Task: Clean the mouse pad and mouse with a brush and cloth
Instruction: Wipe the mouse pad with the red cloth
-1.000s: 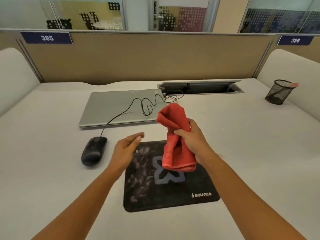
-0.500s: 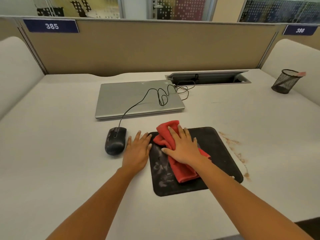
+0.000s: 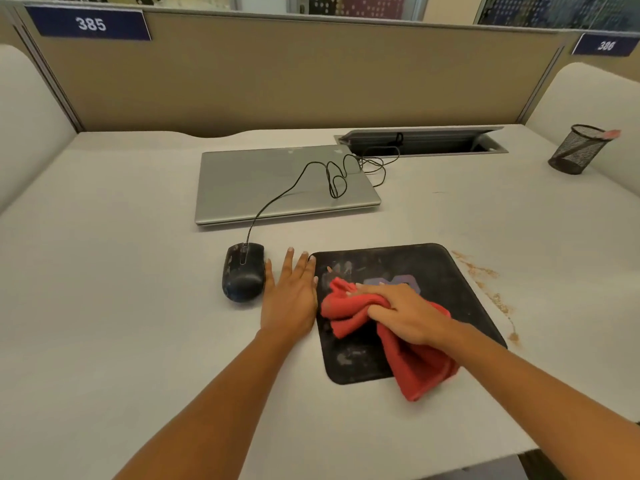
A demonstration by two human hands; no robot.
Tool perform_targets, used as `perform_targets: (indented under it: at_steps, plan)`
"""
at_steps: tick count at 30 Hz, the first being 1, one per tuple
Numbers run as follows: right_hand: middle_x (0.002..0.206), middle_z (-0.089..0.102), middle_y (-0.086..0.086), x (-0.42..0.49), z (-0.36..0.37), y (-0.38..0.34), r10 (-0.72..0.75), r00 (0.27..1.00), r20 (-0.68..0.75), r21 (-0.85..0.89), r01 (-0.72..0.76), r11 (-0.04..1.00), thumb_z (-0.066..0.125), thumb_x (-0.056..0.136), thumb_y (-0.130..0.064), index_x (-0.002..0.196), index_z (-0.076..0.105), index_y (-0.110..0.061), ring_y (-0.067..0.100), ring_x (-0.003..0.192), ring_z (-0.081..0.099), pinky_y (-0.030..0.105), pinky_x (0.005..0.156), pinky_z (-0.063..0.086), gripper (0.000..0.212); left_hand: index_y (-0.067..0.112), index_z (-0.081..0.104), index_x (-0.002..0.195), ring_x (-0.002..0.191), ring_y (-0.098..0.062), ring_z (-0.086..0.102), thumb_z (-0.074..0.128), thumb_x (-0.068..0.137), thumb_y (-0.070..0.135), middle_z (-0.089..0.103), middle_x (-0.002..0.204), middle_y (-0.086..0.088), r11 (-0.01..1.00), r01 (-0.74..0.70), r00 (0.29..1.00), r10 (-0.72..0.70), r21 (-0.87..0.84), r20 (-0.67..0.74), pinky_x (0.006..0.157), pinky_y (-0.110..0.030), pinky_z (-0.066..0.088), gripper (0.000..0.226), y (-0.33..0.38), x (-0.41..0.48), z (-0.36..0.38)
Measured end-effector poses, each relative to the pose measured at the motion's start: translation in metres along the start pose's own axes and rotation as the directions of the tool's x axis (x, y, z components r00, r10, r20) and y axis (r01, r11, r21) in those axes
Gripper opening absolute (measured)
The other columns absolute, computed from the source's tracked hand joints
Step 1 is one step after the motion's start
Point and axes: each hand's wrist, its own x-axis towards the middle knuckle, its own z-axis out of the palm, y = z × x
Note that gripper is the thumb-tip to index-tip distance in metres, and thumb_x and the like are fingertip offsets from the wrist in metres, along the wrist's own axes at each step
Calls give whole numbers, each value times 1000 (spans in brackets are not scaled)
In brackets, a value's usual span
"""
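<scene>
- The mouse pad (image 3: 440, 271) lies flat on the bench (image 3: 104, 271), black and smeared with pale marks. It looks thin and floppy, likely to slide or ruck under a hard wipe, so it is best pinned at an edge.
- The red cloth (image 3: 419, 368) sits bunched on the pad, its tail hanging over the near edge. It is soft and light and should gather easily anywhere.
- The right hand (image 3: 405, 317) lies on top of the cloth, fingers stretched across it, pressing it down.
- The left hand (image 3: 289, 299) rests flat, fingers spread, touching the pad's left edge and holding nothing.
- The mouse (image 3: 243, 271) stands just left of that hand. It is hard, dusty and small, and is best held by its sides; its cable (image 3: 277, 199) runs over a closed laptop (image 3: 277, 150).
- Brown crumbs (image 3: 491, 289) lie beside the pad's right edge.
- The pad's printed emblem is partly covered, with no words legible.
- A partition plate (image 3: 90, 24) reads "385"; the other plate (image 3: 605, 45) is too blurred to be sure.
</scene>
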Motion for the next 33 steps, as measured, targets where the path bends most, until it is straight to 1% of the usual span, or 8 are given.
perform_targets:
  at_steps: [6,10,13,15,19,26,29,33]
  plan:
    - [111,66,14,0,-32,-7,190,978,-82,328,-153,932,50,85,-4,108,61,-33,19,92,61,42,91,47,38,21,9,148,144,-17,-12,11,100,34,7,157,3,997,8,1000,-6,-77,20,107,-41,-20,50,-1,1,0]
    - [150,28,-8,8,-25,-14,182,983,-30,-16,-182,983,63,84,-38,139,39,-24,11,138,25,36,116,20,61,21,11,148,145,-16,-9,13,101,30,10,157,4,994,9,1000,-10,-105,-2,111,-42,-16,48,-1,1,-1]
    - [119,61,1,6,-9,-32,-112,913,-392,-190,39,981,65,84,-25,111,64,-15,16,112,53,30,100,41,29,21,11,148,145,-16,-9,13,101,30,10,157,4,992,9,1000,-9,-122,-2,111,-41,-15,48,-1,0,0]
    - [94,65,1,3,7,-39,-327,876,-354,-423,162,892,66,81,-21,91,68,-14,18,92,57,32,82,48,13,21,12,148,145,-16,-8,13,101,30,10,157,4,992,8,1000,-9,-127,-6,110,-41,-16,48,-1,0,0]
    - [114,58,-1,6,17,-22,-171,961,-218,-619,0,785,55,86,-31,114,61,-17,19,110,48,31,93,36,31,21,12,148,145,-17,-8,14,101,31,11,157,4,993,8,1000,-8,-120,-3,109,-40,-16,48,-1,0,-1]
    - [66,63,-19,13,13,-37,-63,913,-402,-42,51,998,61,85,-33,80,72,-32,-6,67,56,9,68,38,12,21,11,148,145,-19,-7,19,100,31,10,157,2,989,-14,1000,16,-145,14,114,-44,-9,50,-3,-2,-4]
    - [103,68,-18,17,19,-32,-59,952,-301,-148,15,989,45,88,-53,95,70,-36,-2,102,52,37,95,39,31,18,7,149,145,-22,-8,31,97,37,5,158,-1,995,-47,998,51,-94,37,114,-49,-4,60,-5,-6,-5]
    - [155,18,-10,28,28,-14,136,965,-226,-337,-209,918,37,84,-65,137,35,-41,15,143,8,51,113,7,59,18,7,149,145,-21,-8,31,97,37,5,158,0,994,-44,998,49,-105,50,114,-49,-2,60,-4,-4,-5]
